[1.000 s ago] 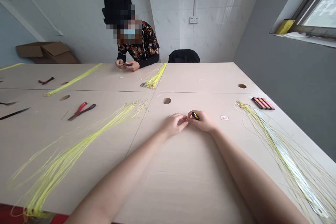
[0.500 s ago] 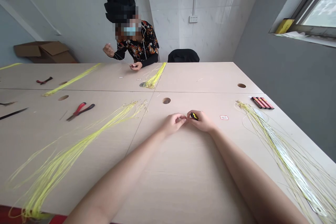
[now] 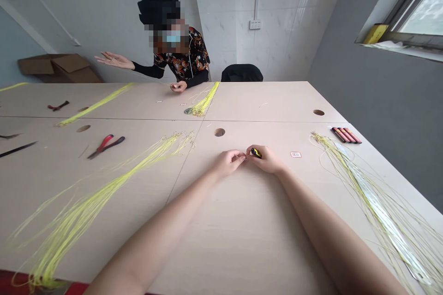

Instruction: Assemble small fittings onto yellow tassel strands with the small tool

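Holding a stubby black-and-yellow object point(image 3: 256, 152) in the fingers of the right hand point(image 3: 266, 160), mid-frame, with the left hand point(image 3: 230, 163) curled just beside (whether gripping anything, cannot tell). Could slip free if pinched too loosely.

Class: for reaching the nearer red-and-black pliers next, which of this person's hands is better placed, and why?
Probably the left hand: it is nearer the pliers, while the right hand holds a black-and-yellow object. Whether the left hand pinches anything is unclear.

Small handwork workshop.
Shared worktable point(image 3: 221, 226) bears yellow line bundles point(image 3: 79, 214) and red-and-black pliers point(image 3: 103, 148); co-worker point(image 3: 198, 50) opposite; open cardboard box point(image 3: 64, 70) near tiled wall point(image 3: 230, 4).
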Motion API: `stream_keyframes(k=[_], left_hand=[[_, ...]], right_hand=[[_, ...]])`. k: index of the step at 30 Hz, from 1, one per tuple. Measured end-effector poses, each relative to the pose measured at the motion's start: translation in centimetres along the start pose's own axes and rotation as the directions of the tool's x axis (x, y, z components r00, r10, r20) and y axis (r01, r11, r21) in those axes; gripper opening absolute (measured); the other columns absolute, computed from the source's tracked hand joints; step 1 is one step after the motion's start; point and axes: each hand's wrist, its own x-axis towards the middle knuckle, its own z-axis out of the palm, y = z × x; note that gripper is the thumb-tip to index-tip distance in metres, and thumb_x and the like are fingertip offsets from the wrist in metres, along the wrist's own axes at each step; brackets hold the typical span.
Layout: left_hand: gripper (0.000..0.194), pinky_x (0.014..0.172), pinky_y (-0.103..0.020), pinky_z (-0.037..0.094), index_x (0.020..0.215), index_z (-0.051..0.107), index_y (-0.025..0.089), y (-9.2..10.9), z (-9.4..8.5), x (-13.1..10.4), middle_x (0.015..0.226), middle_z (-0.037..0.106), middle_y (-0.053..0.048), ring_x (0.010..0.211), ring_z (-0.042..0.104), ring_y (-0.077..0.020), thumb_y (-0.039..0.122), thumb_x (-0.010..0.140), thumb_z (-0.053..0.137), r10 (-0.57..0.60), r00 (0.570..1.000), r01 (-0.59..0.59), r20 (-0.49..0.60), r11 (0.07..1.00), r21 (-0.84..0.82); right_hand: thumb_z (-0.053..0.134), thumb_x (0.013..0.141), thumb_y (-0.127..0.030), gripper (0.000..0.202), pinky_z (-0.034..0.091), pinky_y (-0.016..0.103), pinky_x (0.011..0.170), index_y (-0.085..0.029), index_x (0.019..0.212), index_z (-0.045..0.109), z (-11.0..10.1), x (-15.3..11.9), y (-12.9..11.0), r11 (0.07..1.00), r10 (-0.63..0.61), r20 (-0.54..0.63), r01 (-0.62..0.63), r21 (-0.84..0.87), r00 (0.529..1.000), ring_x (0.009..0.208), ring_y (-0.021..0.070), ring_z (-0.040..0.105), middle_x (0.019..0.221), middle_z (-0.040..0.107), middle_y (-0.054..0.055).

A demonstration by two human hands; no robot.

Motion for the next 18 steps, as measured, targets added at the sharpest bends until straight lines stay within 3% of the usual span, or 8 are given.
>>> stream_keyframes(k=[12, 18], left_hand=[[0.035, 0.075, -0.024, 0.043, 0.079, 0.063, 0.019, 0.29, -0.59, -0.15, 0.082, 0.067, -0.001, 0.079, 0.059, -0.0152, 0.038, 0.09, 0.036, 0.103, 0.993, -0.112, 0.058, 0.979, 0.169], [0.035, 0.065, -0.023, 0.042, 0.079, 0.064, 0.018, 0.25, -0.42, -0.19, 0.076, 0.066, -0.001, 0.07, 0.056, -0.014, 0.043, 0.088, 0.04, 0.06, 0.998, -0.065, 0.036, 0.986, 0.154]], right_hand=[[0.048, 0.079, -0.026, 0.012, 0.04, 0.025, 0.069, -0.017, 0.08, 0.057, -0.11, -0.04, -0.19, 0.996, -0.014, 0.041, 0.01, 0.09, 0.999, 0.073, 0.0135, 0.056, 0.076, 0.064, 0.001], [0.048, 0.078, -0.026, 0.013, 0.037, 0.024, 0.063, -0.016, 0.078, 0.056, -0.05, 0.02, -0.07, 0.999, -0.005, 0.017, 0.004, 0.033, 1.0, 0.067, 0.0117, 0.05, 0.073, 0.06, 0.0]])
